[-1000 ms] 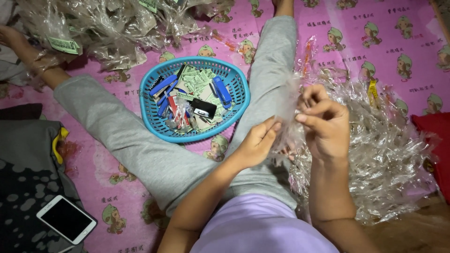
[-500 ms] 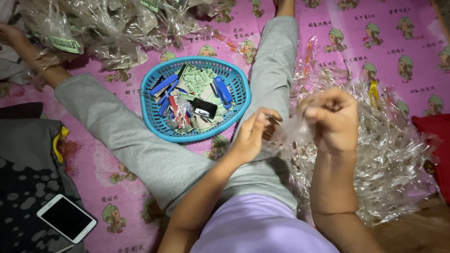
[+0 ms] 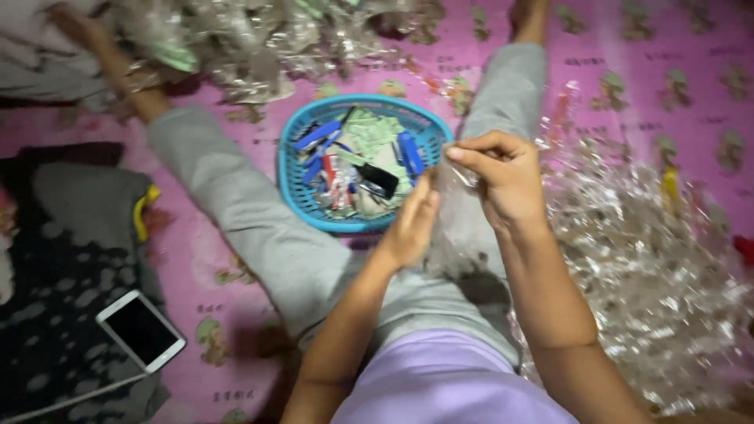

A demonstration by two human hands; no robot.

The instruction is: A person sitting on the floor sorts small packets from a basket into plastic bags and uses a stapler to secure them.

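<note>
My right hand [image 3: 503,180] pinches the top of a clear plastic wrapper [image 3: 459,235] and holds it up over my right leg. My left hand [image 3: 412,224] is pressed against the wrapper's left side, fingers together. Just beyond both hands sits a round blue basket [image 3: 292,188] between my legs, holding several small blue, red and black items and green paper pieces. A large heap of clear plastic wrappers [image 3: 652,259] lies right of my right leg.
Another pile of clear wrappers [image 3: 259,39] lies at the far edge of the pink patterned mat [image 3: 628,71]. A white phone [image 3: 140,330] with a cable rests on dark cloth [image 3: 55,259] at the left. Another person's arm [image 3: 110,59] reaches in at top left.
Both hands have lifted from the wrapper heap and moved left towards the basket, carrying one clear wrapper. The view has shifted and is blurred.
</note>
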